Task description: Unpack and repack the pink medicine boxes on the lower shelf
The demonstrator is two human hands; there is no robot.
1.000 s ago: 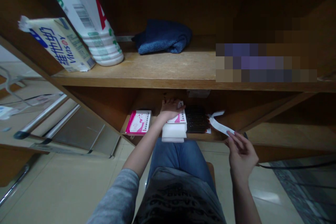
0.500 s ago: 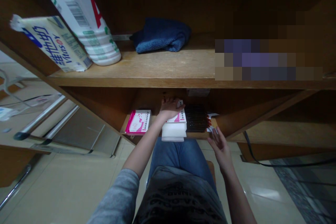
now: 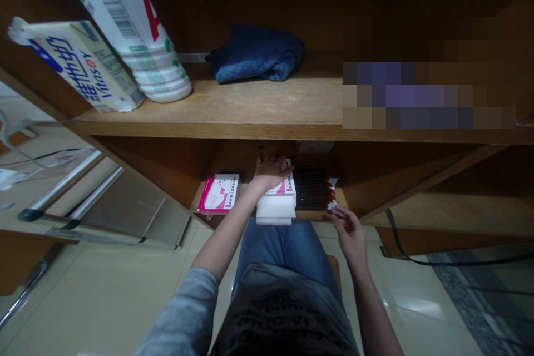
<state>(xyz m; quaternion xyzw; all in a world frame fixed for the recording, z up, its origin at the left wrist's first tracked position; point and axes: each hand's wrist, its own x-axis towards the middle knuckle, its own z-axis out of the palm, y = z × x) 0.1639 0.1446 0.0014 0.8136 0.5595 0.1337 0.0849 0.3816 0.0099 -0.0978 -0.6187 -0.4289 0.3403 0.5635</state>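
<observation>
My left hand [image 3: 271,171] lies flat, fingers stretched out, on a white and pink box [image 3: 287,186] on the lower shelf. A white inner tray [image 3: 276,210] sticks out of the box's near end, over the shelf edge. Touching the box on its right is a row of dark brown, glossy tube-like pieces [image 3: 312,189] with white and orange ends. At the near right corner of that row, my right hand [image 3: 349,231] has its fingertips drawn together beside a white end piece [image 3: 332,204]. What they pinch is too small to make out.
Another pink and white box [image 3: 219,192] lies to the left on the lower shelf. Above stand a Vitasoy carton [image 3: 89,67] and a white bottle [image 3: 154,61], with a folded blue towel [image 3: 258,55]. A black cable [image 3: 417,258] hangs at right.
My right hand's fingers have come together at the row's near right corner. The white piece there now sticks out less to the right. My left hand stays on the box.
</observation>
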